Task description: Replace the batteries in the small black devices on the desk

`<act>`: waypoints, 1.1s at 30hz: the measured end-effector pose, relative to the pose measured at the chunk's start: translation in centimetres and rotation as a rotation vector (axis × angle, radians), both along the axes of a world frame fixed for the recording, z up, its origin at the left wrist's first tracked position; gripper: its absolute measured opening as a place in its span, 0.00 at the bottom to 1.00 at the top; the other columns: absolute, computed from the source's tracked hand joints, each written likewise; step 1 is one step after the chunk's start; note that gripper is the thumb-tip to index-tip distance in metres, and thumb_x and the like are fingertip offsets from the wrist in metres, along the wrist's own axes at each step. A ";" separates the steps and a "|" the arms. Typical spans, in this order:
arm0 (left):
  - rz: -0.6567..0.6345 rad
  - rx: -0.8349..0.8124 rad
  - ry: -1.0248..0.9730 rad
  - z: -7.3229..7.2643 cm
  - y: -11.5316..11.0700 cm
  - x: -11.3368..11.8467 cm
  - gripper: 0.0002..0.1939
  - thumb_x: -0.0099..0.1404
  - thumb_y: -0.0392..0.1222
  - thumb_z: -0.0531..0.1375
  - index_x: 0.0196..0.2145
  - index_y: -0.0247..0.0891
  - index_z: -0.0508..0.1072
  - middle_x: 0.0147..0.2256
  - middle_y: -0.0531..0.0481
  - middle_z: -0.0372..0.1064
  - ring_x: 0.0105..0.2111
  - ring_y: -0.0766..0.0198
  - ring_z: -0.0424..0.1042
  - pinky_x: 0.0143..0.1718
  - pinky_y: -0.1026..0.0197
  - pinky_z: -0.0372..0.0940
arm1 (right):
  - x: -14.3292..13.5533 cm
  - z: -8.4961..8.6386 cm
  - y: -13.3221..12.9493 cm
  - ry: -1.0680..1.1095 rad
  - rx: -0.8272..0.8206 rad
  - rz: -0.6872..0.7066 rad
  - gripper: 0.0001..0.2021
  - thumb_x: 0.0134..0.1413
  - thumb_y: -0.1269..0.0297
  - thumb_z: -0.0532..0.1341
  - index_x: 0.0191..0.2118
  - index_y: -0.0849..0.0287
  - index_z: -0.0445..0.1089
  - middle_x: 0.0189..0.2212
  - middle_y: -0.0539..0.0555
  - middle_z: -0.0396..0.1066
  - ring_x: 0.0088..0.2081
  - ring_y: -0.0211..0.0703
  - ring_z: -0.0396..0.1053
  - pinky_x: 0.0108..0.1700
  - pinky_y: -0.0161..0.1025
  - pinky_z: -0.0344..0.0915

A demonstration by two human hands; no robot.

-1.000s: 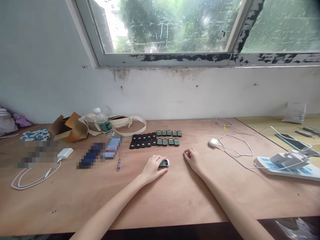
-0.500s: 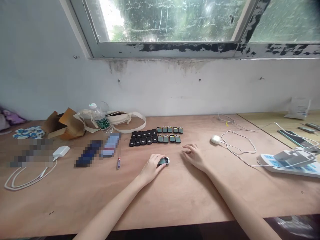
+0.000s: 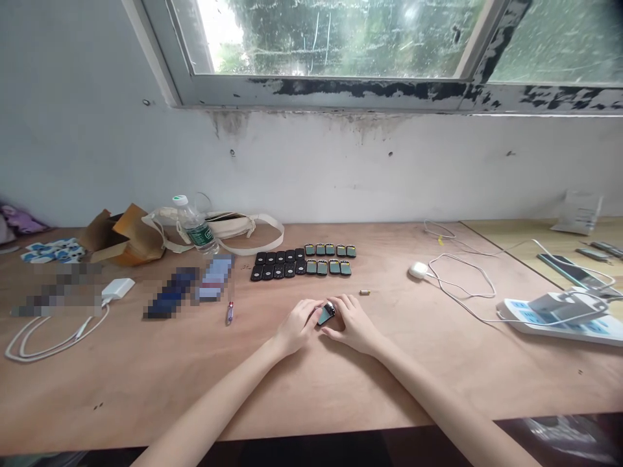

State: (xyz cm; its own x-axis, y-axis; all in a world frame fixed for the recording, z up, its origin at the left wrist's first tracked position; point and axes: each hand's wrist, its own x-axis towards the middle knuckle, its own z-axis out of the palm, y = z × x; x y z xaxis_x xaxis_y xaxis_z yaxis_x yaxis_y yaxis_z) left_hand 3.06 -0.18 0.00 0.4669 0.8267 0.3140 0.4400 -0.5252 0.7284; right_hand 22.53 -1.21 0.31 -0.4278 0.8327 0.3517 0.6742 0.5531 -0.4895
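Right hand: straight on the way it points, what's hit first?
Most likely the small screened device at the fingertips of the right hand; contact there can't be ruled out, as the gap is too small to judge. Right behind the device is the left hand, which grips it.

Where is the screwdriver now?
In the head view, the screwdriver lies on the table left of the left hand, near the pixelated pale-blue patch's lower end.

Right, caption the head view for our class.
Left hand holds a small LCD device, right hand at its edge, before two rows of similar devices.
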 end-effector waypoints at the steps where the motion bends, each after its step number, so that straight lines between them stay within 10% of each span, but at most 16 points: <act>1: -0.006 -0.010 -0.015 0.1 0.0 0.1 0.18 0.71 0.45 0.44 0.50 0.38 0.68 0.47 0.43 0.69 0.49 0.58 0.66 0.52 0.54 0.61 | 0.0 0.0 0.0 -0.001 -0.004 0.006 0.27 0.47 0.57 0.65 0.53 0.54 0.60 0.46 0.59 0.64 0.47 0.55 0.61 0.48 0.52 0.62; 12: 0.115 -0.151 -0.183 -0.8 0.0 0.2 0.16 0.69 0.44 0.47 0.45 0.36 0.70 0.43 0.43 0.70 0.32 0.64 0.74 0.38 0.61 0.69 | -0.2 -1.6 0.1 0.188 -0.156 -0.063 0.40 0.41 0.58 0.68 0.60 0.55 0.51 0.47 0.59 0.63 0.49 0.53 0.62 0.49 0.51 0.64; 24: 0.202 -0.117 -0.157 -1.5 0.6 -0.1 0.13 0.66 0.35 0.48 0.41 0.38 0.72 0.41 0.46 0.71 0.36 0.64 0.74 0.38 0.62 0.70 | 9.9 -0.8 12.1 0.372 -0.182 -0.237 0.43 0.39 0.59 0.68 0.61 0.55 0.49 0.47 0.57 0.69 0.48 0.49 0.66 0.52 0.49 0.62; 33: 0.188 -0.119 -0.120 -1.3 0.6 -0.2 0.13 0.66 0.34 0.48 0.42 0.38 0.72 0.41 0.46 0.71 0.37 0.63 0.73 0.39 0.62 0.68 | 9.9 -1.3 13.5 0.113 -0.111 -0.200 0.36 0.39 0.58 0.68 0.57 0.54 0.58 0.48 0.55 0.69 0.52 0.54 0.59 0.53 0.53 0.57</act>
State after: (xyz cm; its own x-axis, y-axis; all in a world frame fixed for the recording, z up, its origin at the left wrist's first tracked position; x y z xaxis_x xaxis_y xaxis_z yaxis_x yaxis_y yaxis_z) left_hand 2.91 0.42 -1.28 0.2663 0.9301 0.2529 0.4287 -0.3492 0.8332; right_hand 32.41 12.26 -1.03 -0.2141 0.9328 0.2898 0.7023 0.3532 -0.6181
